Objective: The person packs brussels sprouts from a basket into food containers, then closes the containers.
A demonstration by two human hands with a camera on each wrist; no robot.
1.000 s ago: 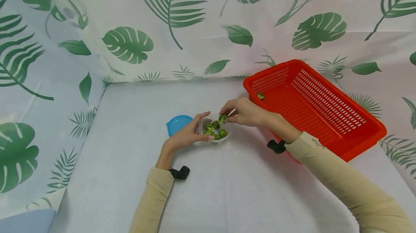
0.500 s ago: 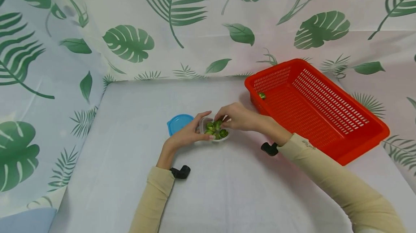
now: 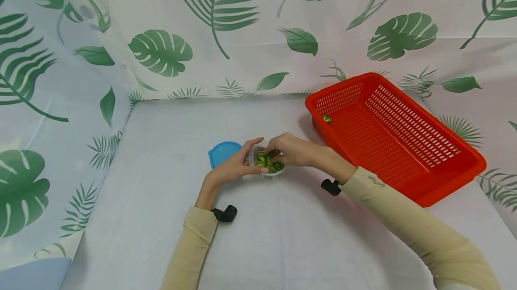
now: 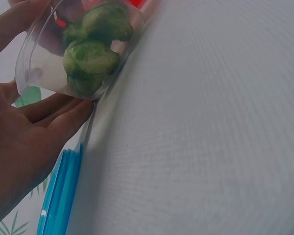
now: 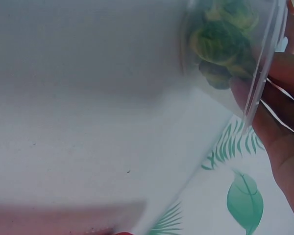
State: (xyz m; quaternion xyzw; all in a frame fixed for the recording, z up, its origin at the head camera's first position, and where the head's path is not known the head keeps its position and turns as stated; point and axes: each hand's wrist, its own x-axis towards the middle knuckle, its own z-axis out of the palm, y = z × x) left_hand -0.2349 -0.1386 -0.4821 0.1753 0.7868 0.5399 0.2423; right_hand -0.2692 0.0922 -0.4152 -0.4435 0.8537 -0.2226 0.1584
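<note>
A small clear plastic container stands on the white cloth with several Brussels sprouts in it. My left hand grips its left side, the thumb at the near rim and the fingers around the far side. My right hand dips its fingertips over the right rim and pinches a Brussels sprout among the others. In the right wrist view, those fingertips show through the clear wall against the sprouts. The fingers partly hide the container's contents from the head view.
A blue lid lies on the cloth just left of the container, close by the left hand. A red perforated basket stands to the right, with one Brussels sprout at its far left end. A leaf-print curtain backs the table.
My right hand has lowered a Brussels sprout from above the container's right side down among the other sprouts, moving slightly left. The left hand keeps its grip on the container.
</note>
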